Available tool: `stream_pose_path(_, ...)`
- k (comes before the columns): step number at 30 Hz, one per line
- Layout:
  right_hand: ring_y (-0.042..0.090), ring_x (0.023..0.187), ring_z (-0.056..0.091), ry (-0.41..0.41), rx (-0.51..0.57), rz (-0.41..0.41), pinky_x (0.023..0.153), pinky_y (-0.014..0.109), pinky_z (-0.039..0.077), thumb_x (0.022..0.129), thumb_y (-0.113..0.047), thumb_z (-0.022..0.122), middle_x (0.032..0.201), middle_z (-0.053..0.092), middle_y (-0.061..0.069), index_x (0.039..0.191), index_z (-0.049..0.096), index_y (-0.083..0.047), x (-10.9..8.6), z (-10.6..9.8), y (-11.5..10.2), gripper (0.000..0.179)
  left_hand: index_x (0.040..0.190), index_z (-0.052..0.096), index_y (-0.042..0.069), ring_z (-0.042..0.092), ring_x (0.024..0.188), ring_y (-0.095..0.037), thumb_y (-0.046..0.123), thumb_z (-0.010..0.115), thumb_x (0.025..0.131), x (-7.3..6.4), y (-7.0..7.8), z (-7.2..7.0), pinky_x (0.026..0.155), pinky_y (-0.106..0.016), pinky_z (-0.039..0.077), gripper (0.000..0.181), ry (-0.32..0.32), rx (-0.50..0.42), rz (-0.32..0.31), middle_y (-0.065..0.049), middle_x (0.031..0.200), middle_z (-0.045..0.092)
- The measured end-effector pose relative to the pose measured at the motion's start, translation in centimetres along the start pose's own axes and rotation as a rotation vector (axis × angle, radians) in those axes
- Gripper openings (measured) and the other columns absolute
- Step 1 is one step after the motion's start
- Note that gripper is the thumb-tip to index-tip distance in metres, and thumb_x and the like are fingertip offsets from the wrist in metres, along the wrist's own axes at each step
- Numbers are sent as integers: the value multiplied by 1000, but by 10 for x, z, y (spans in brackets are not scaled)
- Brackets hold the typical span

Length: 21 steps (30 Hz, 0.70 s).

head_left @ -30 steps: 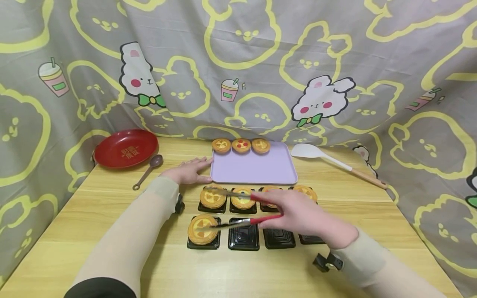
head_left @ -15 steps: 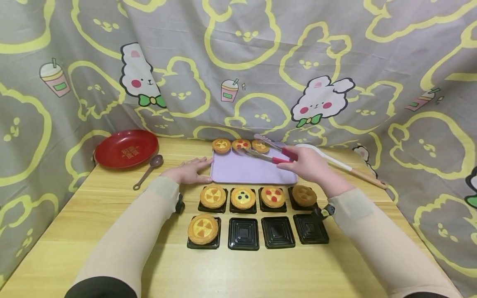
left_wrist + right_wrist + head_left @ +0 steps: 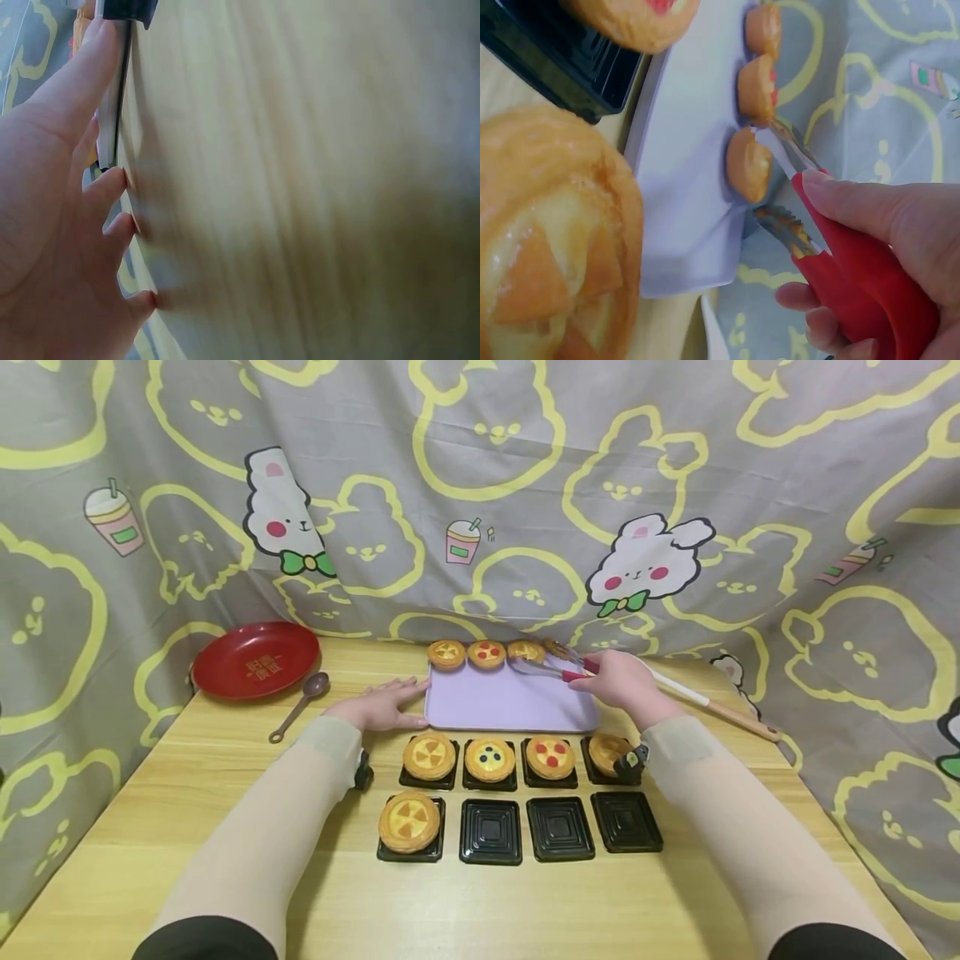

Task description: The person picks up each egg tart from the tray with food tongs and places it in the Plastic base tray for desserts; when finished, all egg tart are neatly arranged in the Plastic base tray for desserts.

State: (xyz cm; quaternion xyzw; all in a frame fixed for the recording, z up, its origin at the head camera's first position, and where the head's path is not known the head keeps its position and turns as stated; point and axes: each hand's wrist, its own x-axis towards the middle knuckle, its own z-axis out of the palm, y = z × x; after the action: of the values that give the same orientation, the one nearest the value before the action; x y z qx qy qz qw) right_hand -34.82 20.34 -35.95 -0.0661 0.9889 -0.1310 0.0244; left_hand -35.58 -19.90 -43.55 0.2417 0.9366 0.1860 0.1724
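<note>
My right hand [image 3: 621,681] grips a pair of red-handled metal tongs [image 3: 859,281] over the back right of the lilac tray [image 3: 513,703]. The tips are spread on either side of the rightmost egg tart [image 3: 748,165], as the right wrist view shows. Two more tarts sit left of it along the tray's back edge, a plain-topped tart [image 3: 447,654] and a red-dotted tart [image 3: 487,654]. My left hand [image 3: 384,704] rests on the table with fingers spread, its fingertips at the tray's left edge.
In front of the tray are two rows of black square bases [image 3: 490,832], several bearing tarts, three bare. A red plate [image 3: 257,660] and brown spoon [image 3: 300,706] lie at left. A white spatula with a wooden handle [image 3: 738,717] lies at right; a patterned curtain [image 3: 525,560] hangs behind.
The right hand has carried the tongs from above the black bases back to the tray, then lowered them around its rightmost tart. My left hand has stayed at the tray's left edge.
</note>
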Motion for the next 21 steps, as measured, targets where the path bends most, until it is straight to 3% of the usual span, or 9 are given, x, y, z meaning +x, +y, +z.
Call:
stream_pose_path(5,38,112,58,3,-4,-3,92,51,46,87,-45,73,126,64,18,137,59,-8,10,8,3,64,160,15,19,4,147,-42,53,61,93,-1,2,0,113,-67,1,88,5,-4,-1,-17,163,9)
stream_pose_path(12,43,121,52,0,1,11,93,54,46,88,-45,72,138,55,22,141,55,-8,15,12,4,67,160,15,19,4,147,-42,53,61,93,-1,3,0,113,-67,1,87,8,-14,6,-18,163,8)
stream_pose_path(21,43,120,53,14,5,-29,92,55,45,88,-50,70,138,55,22,143,55,-12,6,6,12,68,160,14,20,4,148,-41,54,61,93,-1,0,2,114,-65,0,88,4,-11,-2,-16,163,7)
